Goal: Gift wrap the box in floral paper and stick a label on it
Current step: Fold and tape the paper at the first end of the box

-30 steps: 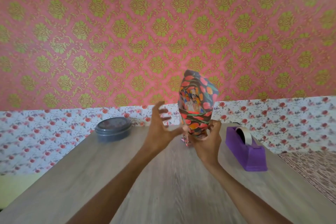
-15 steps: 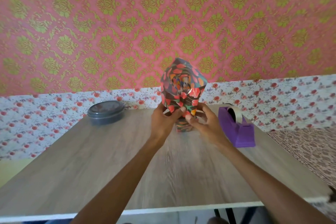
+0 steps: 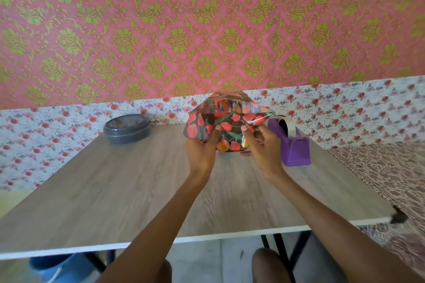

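A box wrapped in dark glossy floral paper (image 3: 226, 119) stands on the far middle of the wooden table (image 3: 128, 188), its open paper end facing me. My left hand (image 3: 202, 147) grips the lower left of the package, thumb lying on the paper. My right hand (image 3: 259, 145) pinches a fold of the paper at the right side, where a crumpled flap juts toward the tape dispenser. The box itself is hidden by paper. No label is in sight.
A purple tape dispenser (image 3: 292, 142) with a roll of tape stands just right of my right hand. A dark grey lidded round container (image 3: 127, 128) sits at the table's far left. Patterned wall lies behind; a blue tub (image 3: 53, 266) is under the table.
The package has come down from upright to low near the table with its open end turned toward me. Both hands now hold it; one second ago the left hand was spread beside it.
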Action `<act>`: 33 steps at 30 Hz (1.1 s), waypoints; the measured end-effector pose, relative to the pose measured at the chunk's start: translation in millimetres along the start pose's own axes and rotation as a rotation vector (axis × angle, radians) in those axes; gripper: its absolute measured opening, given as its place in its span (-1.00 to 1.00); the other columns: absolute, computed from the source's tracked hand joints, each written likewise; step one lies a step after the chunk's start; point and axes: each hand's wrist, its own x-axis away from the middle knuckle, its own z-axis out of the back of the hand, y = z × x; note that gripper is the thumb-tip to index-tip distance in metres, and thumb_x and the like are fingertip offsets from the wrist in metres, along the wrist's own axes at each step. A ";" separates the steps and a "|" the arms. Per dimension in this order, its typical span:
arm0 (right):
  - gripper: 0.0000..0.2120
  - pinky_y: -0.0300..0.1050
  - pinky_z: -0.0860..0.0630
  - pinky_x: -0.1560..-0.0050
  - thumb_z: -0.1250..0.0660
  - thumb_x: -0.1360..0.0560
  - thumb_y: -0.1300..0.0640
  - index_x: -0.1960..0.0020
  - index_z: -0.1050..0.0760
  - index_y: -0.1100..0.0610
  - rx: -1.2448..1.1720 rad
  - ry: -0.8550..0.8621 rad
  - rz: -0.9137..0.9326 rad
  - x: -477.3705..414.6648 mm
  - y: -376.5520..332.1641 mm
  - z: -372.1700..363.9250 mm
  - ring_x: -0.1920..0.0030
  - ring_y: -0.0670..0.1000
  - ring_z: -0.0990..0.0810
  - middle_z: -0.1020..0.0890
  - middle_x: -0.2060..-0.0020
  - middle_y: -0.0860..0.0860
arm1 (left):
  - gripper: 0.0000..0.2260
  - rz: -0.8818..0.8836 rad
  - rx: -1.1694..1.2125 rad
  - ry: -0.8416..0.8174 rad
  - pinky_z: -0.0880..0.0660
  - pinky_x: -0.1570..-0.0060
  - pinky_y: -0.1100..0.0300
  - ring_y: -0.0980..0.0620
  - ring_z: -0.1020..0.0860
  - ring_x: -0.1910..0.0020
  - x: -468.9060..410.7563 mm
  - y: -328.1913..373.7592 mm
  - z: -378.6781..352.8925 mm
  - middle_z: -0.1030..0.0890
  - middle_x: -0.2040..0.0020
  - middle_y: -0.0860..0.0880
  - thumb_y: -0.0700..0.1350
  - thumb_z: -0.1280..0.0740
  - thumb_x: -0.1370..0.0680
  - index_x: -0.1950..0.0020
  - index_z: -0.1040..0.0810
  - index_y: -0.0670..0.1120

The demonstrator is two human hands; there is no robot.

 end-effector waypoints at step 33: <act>-0.50 -0.04 -0.40 0.35 -0.54 -0.33 -0.12 0.35 -0.49 0.33 0.049 0.167 -0.154 -44.2 -8.2 2.6 0.41 -0.02 -0.44 -0.52 0.52 0.08 | -0.72 0.180 -0.052 0.251 -0.61 0.36 0.04 -0.03 -0.65 0.32 -25.6 19.1 -28.2 -0.67 0.27 -0.08 0.11 -0.51 -0.42 0.22 -0.61 -0.09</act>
